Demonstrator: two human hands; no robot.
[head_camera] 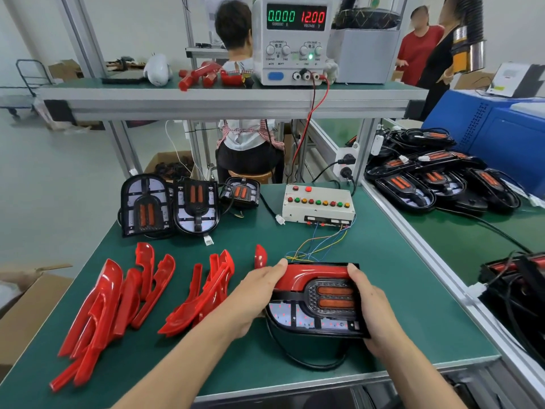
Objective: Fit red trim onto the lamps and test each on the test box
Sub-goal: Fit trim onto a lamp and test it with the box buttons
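A black lamp [318, 317] with two orange bars lies on the green table [236, 364] in front of me, with a red trim [312, 276] seated along its top edge. My left hand [259, 287] grips the lamp's left end, thumb on the trim. My right hand [370, 302] grips the right end. The white test box [317, 206] with coloured buttons stands behind, its thin wires trailing toward the lamp. Several loose red trims [118, 302] lie to the left.
Three lamps [171, 206] stand at the table's back left. A power supply [295, 39] reading 12.00 V sits on the upper shelf. Several more lamps [436, 178] are piled on the right bench by a blue machine [501, 128]. People are behind the bench.
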